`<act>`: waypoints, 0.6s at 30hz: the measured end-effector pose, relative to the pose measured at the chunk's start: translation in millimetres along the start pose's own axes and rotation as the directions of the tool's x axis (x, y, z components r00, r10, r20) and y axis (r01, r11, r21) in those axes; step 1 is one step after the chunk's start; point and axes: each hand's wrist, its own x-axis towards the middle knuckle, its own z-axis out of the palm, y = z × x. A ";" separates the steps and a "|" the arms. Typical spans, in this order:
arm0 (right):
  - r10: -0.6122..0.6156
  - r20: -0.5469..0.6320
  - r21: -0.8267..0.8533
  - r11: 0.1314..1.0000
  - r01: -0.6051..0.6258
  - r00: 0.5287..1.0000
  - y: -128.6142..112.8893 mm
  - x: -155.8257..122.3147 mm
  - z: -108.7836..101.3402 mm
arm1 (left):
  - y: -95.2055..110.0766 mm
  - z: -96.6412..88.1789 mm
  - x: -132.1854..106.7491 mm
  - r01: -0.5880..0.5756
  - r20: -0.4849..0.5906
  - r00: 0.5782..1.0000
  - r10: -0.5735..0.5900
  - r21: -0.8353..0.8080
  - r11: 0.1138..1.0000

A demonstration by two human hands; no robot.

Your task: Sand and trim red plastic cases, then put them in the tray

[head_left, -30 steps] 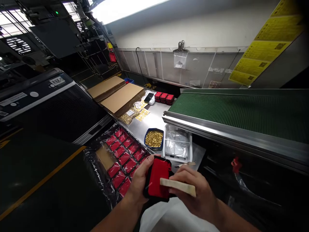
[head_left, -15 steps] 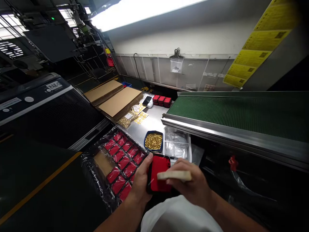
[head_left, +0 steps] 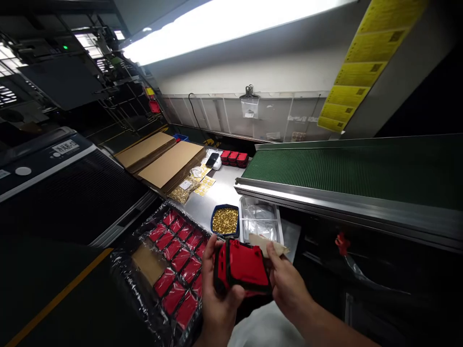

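My left hand (head_left: 217, 294) is closed round the left side of a red and black case (head_left: 241, 267), held low in the middle of the view. My right hand (head_left: 285, 284) grips the case's right side and also pinches a flat beige wooden stick (head_left: 269, 244) between thumb and fingers, behind the case. Just beyond them sit a blue tray of small brass parts (head_left: 224, 220) and a clear plastic box (head_left: 261, 221) with plastic bags in it.
A plastic-lined box of several red cases (head_left: 173, 260) lies at the left. A green conveyor belt (head_left: 347, 166) with a metal edge runs along the right. Cardboard sheets (head_left: 162, 161), a bag of brass parts (head_left: 182, 191), a phone (head_left: 211, 159) and more red cases (head_left: 234, 157) lie further back.
The case has been turned from upright to lying crosswise, and both hands now hold it. The stick has moved from in front of the case to behind it. The view has tilted up.
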 end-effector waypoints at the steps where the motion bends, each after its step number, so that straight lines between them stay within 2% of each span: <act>1: 0.036 0.016 0.052 0.998 -0.037 0.999 -1.4 -2.6 6.1 | -5.4 -2.6 -1.6 -0.079 -0.007 0.997 0.080 0.084 0.993; 3: 0.092 0.015 0.116 0.989 -0.093 0.996 -5.6 -5.2 15.6 | -20.6 -10.1 -4.0 -0.222 0.000 0.973 0.229 0.247 0.943; 5: 0.089 -0.012 0.148 0.985 -0.087 0.996 -9.8 -2.7 20.4 | -38.8 -19.4 -6.0 -0.314 0.037 0.946 0.323 0.359 0.879; 7: 0.029 -0.062 0.155 0.988 -0.019 0.998 -13.7 4.0 20.7 | -54.1 -27.8 -7.2 -0.361 0.086 0.931 0.355 0.366 0.858; 8: -0.016 -0.080 0.135 0.990 0.027 0.997 -15.8 7.7 19.8 | -58.5 -30.9 -6.8 -0.363 0.104 0.931 0.349 0.320 0.875; 11: -0.154 -0.055 -0.035 0.988 0.153 0.987 -22.5 15.6 16.1 | -54.0 -34.0 1.3 -0.219 0.066 0.975 0.210 0.166 0.962; 13: -0.195 0.049 -0.168 0.965 0.201 0.980 -25.8 16.0 14.8 | -38.8 -30.7 12.3 -0.021 0.070 0.997 0.012 0.128 0.991; 14: -0.203 0.100 -0.218 0.951 0.220 0.974 -26.6 15.1 14.8 | -29.9 -27.8 18.1 0.110 0.135 0.983 -0.124 0.105 0.988; 15: -0.206 0.143 -0.253 0.938 0.237 0.968 -26.9 13.7 15.2 | -21.6 -24.6 23.4 0.250 0.248 0.933 -0.262 0.081 0.965; 16: -0.211 0.178 -0.276 0.927 0.255 0.961 -26.9 12.2 15.8 | -14.6 -21.4 27.5 0.391 0.386 0.838 -0.386 0.068 0.918; 17: -0.218 0.207 -0.288 0.918 0.273 0.954 -26.7 10.8 16.5 | -9.6 -18.3 30.2 0.508 0.509 0.721 -0.470 0.072 0.858; 18: -0.224 0.229 -0.290 0.914 0.285 0.947 -26.7 9.5 17.2 | -6.6 -15.8 31.5 0.577 0.592 0.625 -0.509 0.088 0.812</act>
